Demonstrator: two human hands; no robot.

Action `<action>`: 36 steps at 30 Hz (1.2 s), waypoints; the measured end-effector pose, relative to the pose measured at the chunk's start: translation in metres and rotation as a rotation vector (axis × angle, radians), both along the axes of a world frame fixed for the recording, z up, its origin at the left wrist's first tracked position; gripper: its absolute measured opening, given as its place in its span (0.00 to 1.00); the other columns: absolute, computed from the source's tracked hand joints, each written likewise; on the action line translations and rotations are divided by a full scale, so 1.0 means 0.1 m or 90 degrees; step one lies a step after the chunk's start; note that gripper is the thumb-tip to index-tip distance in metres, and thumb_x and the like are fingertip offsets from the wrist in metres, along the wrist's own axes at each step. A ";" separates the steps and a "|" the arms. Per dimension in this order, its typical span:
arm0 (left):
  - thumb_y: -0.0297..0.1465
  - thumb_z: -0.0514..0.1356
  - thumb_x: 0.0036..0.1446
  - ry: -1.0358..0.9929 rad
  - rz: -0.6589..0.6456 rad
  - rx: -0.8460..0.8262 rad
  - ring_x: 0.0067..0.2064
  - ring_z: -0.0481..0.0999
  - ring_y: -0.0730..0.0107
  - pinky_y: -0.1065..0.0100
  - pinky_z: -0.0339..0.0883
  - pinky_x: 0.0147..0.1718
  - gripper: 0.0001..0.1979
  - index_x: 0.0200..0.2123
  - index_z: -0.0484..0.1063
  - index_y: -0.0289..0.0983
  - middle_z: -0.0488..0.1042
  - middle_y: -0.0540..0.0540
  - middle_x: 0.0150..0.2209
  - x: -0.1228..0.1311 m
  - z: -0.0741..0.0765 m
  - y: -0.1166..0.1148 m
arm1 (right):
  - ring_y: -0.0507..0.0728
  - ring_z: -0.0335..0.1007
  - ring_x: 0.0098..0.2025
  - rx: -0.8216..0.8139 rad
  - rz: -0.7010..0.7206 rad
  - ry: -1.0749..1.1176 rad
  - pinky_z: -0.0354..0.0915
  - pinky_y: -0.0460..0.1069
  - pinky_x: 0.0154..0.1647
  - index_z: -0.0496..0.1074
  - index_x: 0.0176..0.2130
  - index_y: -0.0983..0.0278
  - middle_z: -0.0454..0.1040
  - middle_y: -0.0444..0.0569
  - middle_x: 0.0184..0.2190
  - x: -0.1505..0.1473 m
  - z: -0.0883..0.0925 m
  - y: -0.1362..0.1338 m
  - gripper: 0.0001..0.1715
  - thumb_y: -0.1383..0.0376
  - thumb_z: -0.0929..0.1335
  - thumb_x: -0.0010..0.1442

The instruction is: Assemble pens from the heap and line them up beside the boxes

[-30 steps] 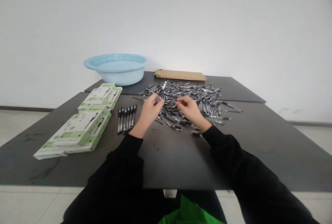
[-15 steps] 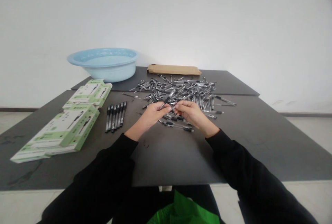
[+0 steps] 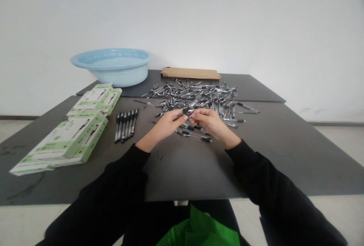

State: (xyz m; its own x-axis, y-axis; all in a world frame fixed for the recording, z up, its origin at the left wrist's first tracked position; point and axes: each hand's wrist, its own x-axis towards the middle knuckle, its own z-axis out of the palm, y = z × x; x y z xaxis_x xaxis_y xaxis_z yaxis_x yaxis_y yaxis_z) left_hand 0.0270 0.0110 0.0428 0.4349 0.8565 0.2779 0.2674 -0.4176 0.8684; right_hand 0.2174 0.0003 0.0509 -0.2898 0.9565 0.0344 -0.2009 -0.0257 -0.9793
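Left hand (image 3: 166, 124) and right hand (image 3: 210, 122) together pinched a single pen (image 3: 186, 112) with closed fingertips, probably steadying it clear of the pen pile (image 3: 204, 96) at 12 o'clock. The pen row (image 3: 125, 124) lay at 9 o'clock.

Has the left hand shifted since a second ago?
Yes. The left hand has drawn rightward, away from the row of pens, and now meets the right hand on one pen.
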 end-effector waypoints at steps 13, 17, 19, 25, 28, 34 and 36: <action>0.42 0.54 0.62 0.052 -0.025 0.008 0.30 0.67 0.70 0.69 0.62 0.30 0.17 0.25 0.66 0.37 0.67 0.50 0.25 -0.02 0.04 -0.04 | 0.50 0.67 0.25 -0.055 0.032 0.013 0.62 0.48 0.30 0.74 0.23 0.65 0.74 0.46 0.22 -0.08 -0.09 0.00 0.19 0.53 0.78 0.45; 0.41 0.53 0.62 0.049 -0.053 0.003 0.33 0.70 0.69 0.68 0.64 0.34 0.16 0.29 0.69 0.36 0.71 0.49 0.29 -0.02 0.02 -0.03 | 0.50 0.68 0.25 -0.052 0.035 -0.002 0.63 0.48 0.29 0.75 0.23 0.65 0.75 0.46 0.22 -0.07 -0.11 0.01 0.23 0.50 0.79 0.42; 0.41 0.53 0.62 0.051 -0.058 0.004 0.33 0.70 0.68 0.68 0.64 0.34 0.16 0.29 0.69 0.36 0.71 0.49 0.29 -0.01 0.03 -0.03 | 0.50 0.68 0.25 -0.060 0.027 -0.010 0.63 0.48 0.29 0.75 0.23 0.65 0.75 0.47 0.22 -0.06 -0.12 0.02 0.25 0.48 0.80 0.40; 0.41 0.52 0.62 0.056 -0.045 -0.010 0.30 0.66 0.70 0.69 0.61 0.31 0.17 0.26 0.66 0.37 0.67 0.51 0.25 0.03 0.06 -0.05 | 0.51 0.68 0.24 -0.076 0.015 -0.024 0.64 0.48 0.27 0.74 0.22 0.66 0.75 0.48 0.22 -0.05 -0.15 0.05 0.27 0.47 0.80 0.38; 0.42 0.53 0.61 0.056 -0.035 -0.011 0.28 0.63 0.71 0.70 0.59 0.29 0.17 0.25 0.65 0.37 0.63 0.52 0.23 0.05 0.05 -0.05 | 0.51 0.68 0.24 -0.078 0.005 -0.031 0.64 0.48 0.27 0.74 0.21 0.66 0.75 0.48 0.21 -0.04 -0.14 0.05 0.27 0.47 0.80 0.37; 0.42 0.52 0.61 0.061 -0.035 0.001 0.29 0.62 0.72 0.70 0.57 0.30 0.17 0.26 0.65 0.37 0.63 0.52 0.25 0.06 0.04 -0.03 | 0.50 0.68 0.23 -0.072 0.002 -0.044 0.64 0.47 0.27 0.73 0.22 0.66 0.74 0.47 0.21 -0.03 -0.11 0.05 0.28 0.47 0.80 0.37; 0.43 0.52 0.61 0.048 -0.026 0.000 0.29 0.61 0.72 0.70 0.56 0.30 0.18 0.26 0.64 0.37 0.62 0.52 0.24 0.06 0.03 -0.03 | 0.50 0.68 0.23 -0.048 0.011 -0.048 0.64 0.47 0.27 0.73 0.22 0.66 0.74 0.47 0.21 -0.02 -0.09 0.06 0.27 0.47 0.79 0.39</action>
State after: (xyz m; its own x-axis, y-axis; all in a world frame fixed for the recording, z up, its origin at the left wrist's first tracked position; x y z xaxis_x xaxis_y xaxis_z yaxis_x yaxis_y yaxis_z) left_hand 0.0332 0.0076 0.0461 0.4897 0.8373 0.2431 0.3148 -0.4298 0.8463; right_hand 0.2155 0.0059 0.0416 -0.3054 0.9503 -0.0597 -0.1259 -0.1025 -0.9867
